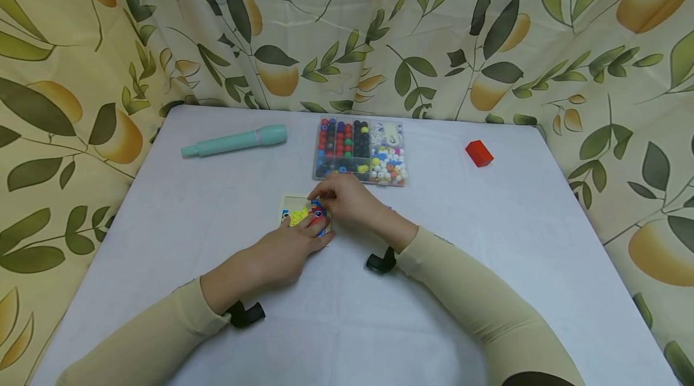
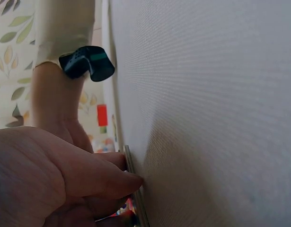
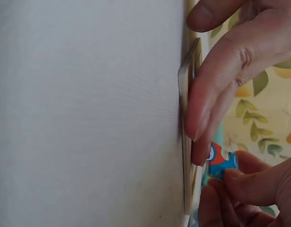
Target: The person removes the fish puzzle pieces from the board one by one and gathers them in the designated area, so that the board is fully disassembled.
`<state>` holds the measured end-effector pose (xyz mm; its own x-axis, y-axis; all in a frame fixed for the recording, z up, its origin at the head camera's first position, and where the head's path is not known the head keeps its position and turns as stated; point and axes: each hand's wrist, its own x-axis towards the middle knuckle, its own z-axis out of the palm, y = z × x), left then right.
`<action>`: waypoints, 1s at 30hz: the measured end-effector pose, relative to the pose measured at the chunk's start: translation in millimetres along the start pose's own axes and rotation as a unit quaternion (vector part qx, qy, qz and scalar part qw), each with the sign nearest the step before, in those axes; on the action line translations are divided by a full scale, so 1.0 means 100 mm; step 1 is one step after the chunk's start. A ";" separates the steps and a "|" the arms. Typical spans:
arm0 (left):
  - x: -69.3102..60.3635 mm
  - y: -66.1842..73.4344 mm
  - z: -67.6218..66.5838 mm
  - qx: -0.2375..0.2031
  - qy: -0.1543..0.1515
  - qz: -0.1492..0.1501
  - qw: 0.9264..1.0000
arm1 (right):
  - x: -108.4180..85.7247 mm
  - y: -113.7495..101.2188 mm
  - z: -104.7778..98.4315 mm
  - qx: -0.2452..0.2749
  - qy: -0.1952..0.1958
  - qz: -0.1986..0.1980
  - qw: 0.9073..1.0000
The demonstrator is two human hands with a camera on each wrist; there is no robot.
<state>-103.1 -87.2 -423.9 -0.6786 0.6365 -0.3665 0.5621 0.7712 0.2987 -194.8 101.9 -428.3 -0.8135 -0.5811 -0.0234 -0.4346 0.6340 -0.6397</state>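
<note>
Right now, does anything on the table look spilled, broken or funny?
Nothing looks spilled or broken; the beads sit in their box. Only one thing seems out of place: the right hand pinches a blue and red puzzle piece off the board, which has a bare patch, so the picture looks unfinished.

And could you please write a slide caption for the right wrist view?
The right hand pinches a blue-and-red puzzle piece while the left hand rests on a thin board.
</note>
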 end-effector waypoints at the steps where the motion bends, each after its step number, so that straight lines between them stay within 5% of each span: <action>1: 0.00 0.00 0.00 -0.001 -0.001 -0.001 1.000 | 0.00 0.00 -0.01 0.001 0.002 0.002 1.000; 13: 0.01 -0.01 0.02 -0.007 -0.006 -0.011 1.000 | -0.13 0.10 -0.22 0.034 0.016 0.058 0.998; 30: 0.01 0.01 0.00 -0.014 -0.014 -0.020 1.000 | -0.66 0.50 -0.62 0.051 0.025 0.139 0.989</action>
<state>-102.8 -85.9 -424.2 -0.6866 0.6051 -0.4030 0.5206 0.7961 0.3085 -186.5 203.6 -410.9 -0.9152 -0.3642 -0.1723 -0.1525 0.7088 -0.6887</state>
